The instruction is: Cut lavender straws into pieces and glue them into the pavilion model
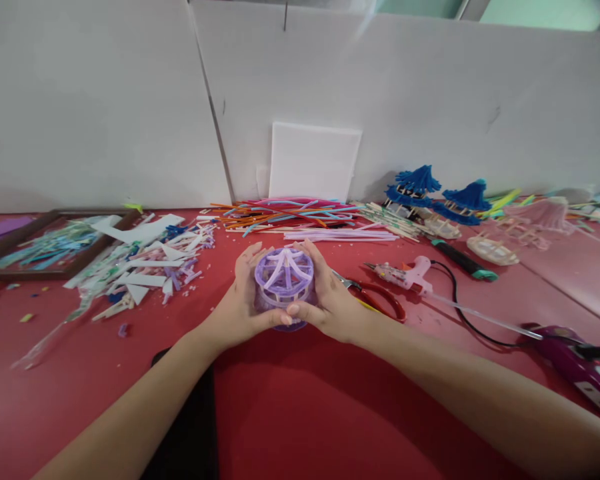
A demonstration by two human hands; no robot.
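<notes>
Between my two hands is a small round pavilion model [284, 275], made of purple pipe cleaners with a ribbed, cone-like roof frame and pale posts below. My left hand [240, 300] wraps its left side, and my right hand [330, 300] wraps its right side. Both thumbs meet at the front, low on the model, and cover part of its base. Just right of my right hand lie red-handled scissors [380, 297], their blades partly hidden behind the hand. A pink glue gun [405, 275] with a clear glue stick rests farther right.
Pipe cleaners [290, 217] lie in a bundle before a white sheet [315, 160]. Blue-roofed models [415, 183] and a black-and-green tool [463, 259] are at right, near a purple power strip [575, 360]. Scraps [145, 267] and a brown frame [55, 273] spread left. A black object [190, 427] lies under my left forearm.
</notes>
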